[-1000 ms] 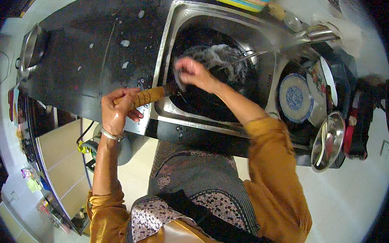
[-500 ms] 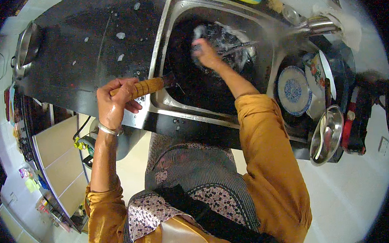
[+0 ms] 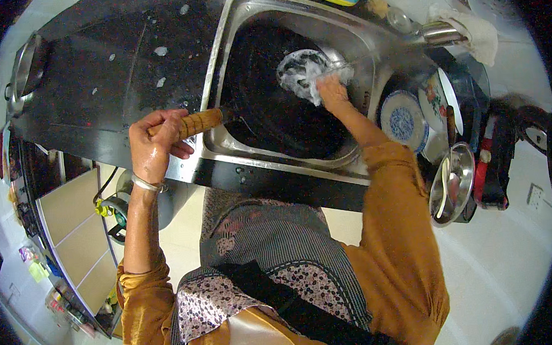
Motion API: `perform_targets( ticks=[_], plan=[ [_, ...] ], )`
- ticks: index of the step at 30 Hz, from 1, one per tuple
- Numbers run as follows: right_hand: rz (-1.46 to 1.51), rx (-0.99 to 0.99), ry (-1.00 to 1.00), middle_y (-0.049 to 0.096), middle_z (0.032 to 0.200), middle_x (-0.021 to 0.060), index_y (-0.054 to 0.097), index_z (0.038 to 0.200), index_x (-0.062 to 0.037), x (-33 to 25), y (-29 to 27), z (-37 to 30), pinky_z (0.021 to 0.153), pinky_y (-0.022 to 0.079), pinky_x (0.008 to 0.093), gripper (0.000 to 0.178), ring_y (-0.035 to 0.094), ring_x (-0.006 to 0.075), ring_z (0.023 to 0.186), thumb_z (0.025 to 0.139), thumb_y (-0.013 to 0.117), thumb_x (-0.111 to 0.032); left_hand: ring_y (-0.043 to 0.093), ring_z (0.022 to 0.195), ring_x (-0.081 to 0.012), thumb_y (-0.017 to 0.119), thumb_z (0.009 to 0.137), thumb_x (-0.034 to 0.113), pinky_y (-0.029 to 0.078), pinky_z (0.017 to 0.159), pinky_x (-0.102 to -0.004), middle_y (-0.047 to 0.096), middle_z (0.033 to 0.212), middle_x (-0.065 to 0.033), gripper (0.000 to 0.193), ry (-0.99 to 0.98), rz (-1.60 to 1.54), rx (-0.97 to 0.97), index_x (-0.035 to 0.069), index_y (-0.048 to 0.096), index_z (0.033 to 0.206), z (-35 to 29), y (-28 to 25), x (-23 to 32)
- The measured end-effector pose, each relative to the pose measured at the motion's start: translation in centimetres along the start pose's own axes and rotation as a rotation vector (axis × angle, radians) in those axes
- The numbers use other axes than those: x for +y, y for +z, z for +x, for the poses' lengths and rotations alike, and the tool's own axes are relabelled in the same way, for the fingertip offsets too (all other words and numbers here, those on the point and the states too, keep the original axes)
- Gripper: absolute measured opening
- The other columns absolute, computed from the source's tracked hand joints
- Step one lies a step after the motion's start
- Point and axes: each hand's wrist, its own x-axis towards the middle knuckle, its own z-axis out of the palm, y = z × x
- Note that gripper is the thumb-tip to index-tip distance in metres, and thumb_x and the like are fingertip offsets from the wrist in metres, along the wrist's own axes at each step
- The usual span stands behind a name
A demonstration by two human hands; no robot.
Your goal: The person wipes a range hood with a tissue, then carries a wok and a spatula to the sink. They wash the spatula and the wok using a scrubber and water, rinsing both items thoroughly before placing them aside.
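Black counter (image 3: 140, 70) beside steel sink (image 3: 213, 75); black pan (image 3: 273, 119) inside; our left hand (image 3: 160, 136) clenches wooden handle (image 3: 195, 123); our right hand (image 3: 333, 94) touches suds (image 3: 305, 76), grasp we cannot tell; best hold handle steady.

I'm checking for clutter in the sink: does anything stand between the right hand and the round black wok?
No solid thing visibly does: the right hand is inside the round black wok, with white foamy suds where it reaches. They hide whether it touches the wok.
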Motion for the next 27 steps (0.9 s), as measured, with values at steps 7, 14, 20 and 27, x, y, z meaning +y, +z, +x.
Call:
perform_targets(
  ticks=[7,14,20,27],
  plan=[
    [0.748,0.061,-0.173,0.052,0.100,0.0089,0.052,0.100,-0.0132,-6.2,-1.9,2.0,0.085,0.039,0.0397,0.047,0.044,0.0331,0.100,0.058,0.055,0.008,0.057,0.044,-0.0176,0.053,0.083,0.026,0.045,0.037,-0.0242,0.062,0.076,-0.0159,0.035,-0.033,-0.013,0.009,-0.006,0.058,0.095,-0.1,-0.2,0.0],
    [0.576,0.027,0.119,0.049,0.106,0.0146,0.049,0.100,-0.0106,-5.3,-2.1,1.6,0.079,0.043,0.0400,0.039,0.044,0.0359,0.095,0.064,0.059,0.002,0.057,0.044,-0.0172,0.053,0.082,0.029,0.045,0.037,-0.0237,0.061,0.075,-0.0157,0.038,-0.050,-0.005,0.004,-0.006,0.058,0.094,0.2,-0.2,-0.4],
    [0.579,0.223,0.703,0.044,0.106,0.0175,0.046,0.104,-0.0080,-4.6,2.9,4.8,0.080,0.042,0.0411,0.036,0.042,0.0345,0.098,0.071,0.057,-0.003,0.057,0.045,-0.0165,0.051,0.082,0.024,0.046,0.038,-0.0233,0.060,0.073,-0.0148,0.033,-0.045,-0.008,0.034,-0.006,0.058,0.092,-0.1,0.1,0.1],
    [1.161,0.525,0.281,0.054,0.089,0.0108,0.047,0.099,-0.0021,-10.2,-0.6,14.5,0.074,0.044,0.0334,0.033,0.053,0.0255,0.083,0.071,0.063,-0.007,0.057,0.045,-0.0153,0.050,0.084,0.018,0.045,0.038,-0.0226,0.058,0.068,-0.0129,0.027,-0.034,0.002,0.007,-0.007,0.059,0.091,0.0,0.5,1.3]
  ],
)
